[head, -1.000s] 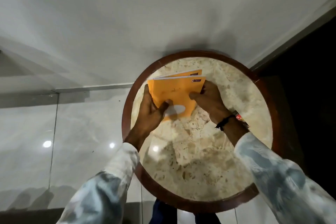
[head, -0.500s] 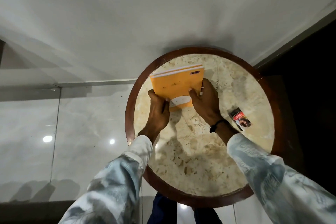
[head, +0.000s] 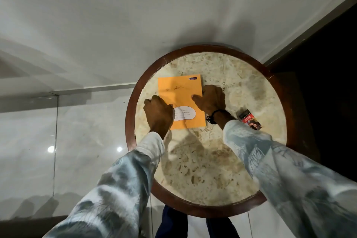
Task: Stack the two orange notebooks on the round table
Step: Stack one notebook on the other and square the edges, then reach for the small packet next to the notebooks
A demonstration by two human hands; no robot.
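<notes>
Orange notebooks lying flat on round table, far-left part of the marble top — only one orange cover showing from above, so second book, if underneath, hidden. Front cover up: white oval label toward the near edge, small dark logo at far right corner, a faint scrawl of handwriting across the upper half. Edges roughly square to the view, tilted slightly.

Left hand at the near-left edge of the cover, knuckles up, fingers curled under and out of sight; thumb resting on the cover beside the label. Cannot tell whether fingers pinch the edge or simply press against it. Right hand at the right edge, about halfway along, thumb laid on the cover, remaining fingers bent over the side onto the marble. Again, grip or mere press — cannot tell. Hands set apart, one to each side, cover between them.

Black band around right wrist. Pale patterned sleeves on both forearms. Small red-and-black packet on the marble just right of the right wrist, apart from the cover. Dark wood rim circling the beige mottled stone. Glossy white floor tiles to the left with two bright light reflections; plain white wall beyond; dark area at far right.
</notes>
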